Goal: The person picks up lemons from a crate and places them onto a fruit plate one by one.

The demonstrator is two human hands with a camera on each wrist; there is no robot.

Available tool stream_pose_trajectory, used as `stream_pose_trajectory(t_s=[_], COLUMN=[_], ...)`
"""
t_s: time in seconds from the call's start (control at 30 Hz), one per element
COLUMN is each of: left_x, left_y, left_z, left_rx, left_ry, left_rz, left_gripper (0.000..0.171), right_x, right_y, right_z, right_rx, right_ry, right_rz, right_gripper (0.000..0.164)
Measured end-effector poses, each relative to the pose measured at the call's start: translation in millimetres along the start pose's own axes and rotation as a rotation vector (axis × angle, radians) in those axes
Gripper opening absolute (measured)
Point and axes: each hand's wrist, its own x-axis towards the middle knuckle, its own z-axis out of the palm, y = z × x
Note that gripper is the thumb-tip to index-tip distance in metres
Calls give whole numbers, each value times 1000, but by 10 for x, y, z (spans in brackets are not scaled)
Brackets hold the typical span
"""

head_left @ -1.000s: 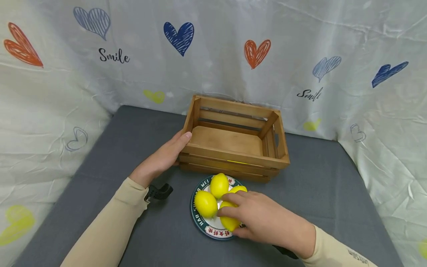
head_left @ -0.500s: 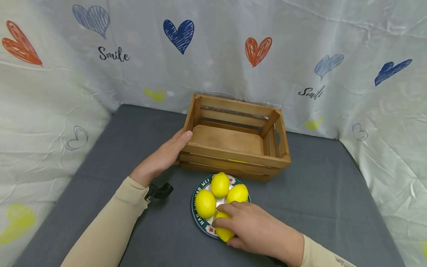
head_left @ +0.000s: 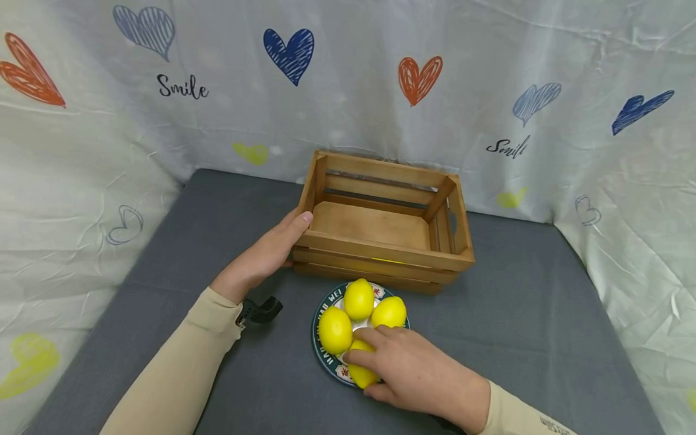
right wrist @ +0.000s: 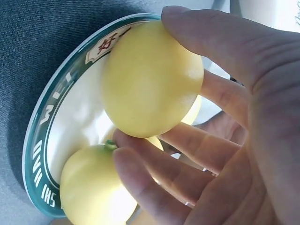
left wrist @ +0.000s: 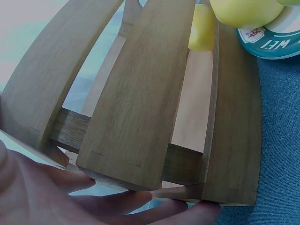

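My right hand [head_left: 405, 368] holds a yellow lemon [head_left: 361, 373] between thumb and fingers at the front of a green-rimmed plate [head_left: 321, 355]. The right wrist view shows the thumb on one side of this lemon [right wrist: 152, 79] and fingers on the other. Three more lemons lie on the plate: one at the left [head_left: 335, 330], one at the back [head_left: 359, 299] and one at the right [head_left: 389, 312]. My left hand [head_left: 266, 254] grips the left end of a slatted wooden crate [head_left: 380, 244], thumb over the corner, fingers along the outside [left wrist: 136, 204].
Behind the crate's front slats shows a yellow rounded thing [left wrist: 202, 30], mostly hidden. The crate stands just behind the plate on a grey cloth-covered table [head_left: 522, 314]. A white curtain [head_left: 353, 109] printed with hearts hangs behind and at both sides.
My right hand has moved left and slightly nearer on the plate, with its lemon. The right-hand lemon, partly covered before, now shows. The left hand stays on the crate.
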Motion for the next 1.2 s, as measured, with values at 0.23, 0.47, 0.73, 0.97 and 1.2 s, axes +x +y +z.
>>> stream_pose_trajectory(t_s=[0.23, 0.47, 0.73, 0.97, 1.2], left_x=[-7, -21, -30, -35, -20], left_y=[0, -18, -22, -13, 2], left_z=[-11, -10, -4, 10, 10], left_rx=[-4, -14, -20, -24, -27], left_ry=[4, 3, -8, -5, 10], left_rz=[5, 9, 11, 12, 2], left_gripper=[93, 93, 89, 90, 93], right_x=[1, 27, 114, 351, 630], right_y=[20, 130, 421, 789, 1352], right_z=[-99, -375, -1067, -1524, -1743], right_rx=[22, 22, 50, 99, 187], right_ry=[2, 37, 164, 109, -68], right_rz=[10, -8, -7, 86, 246], right_gripper=[49, 46, 42, 41, 42])
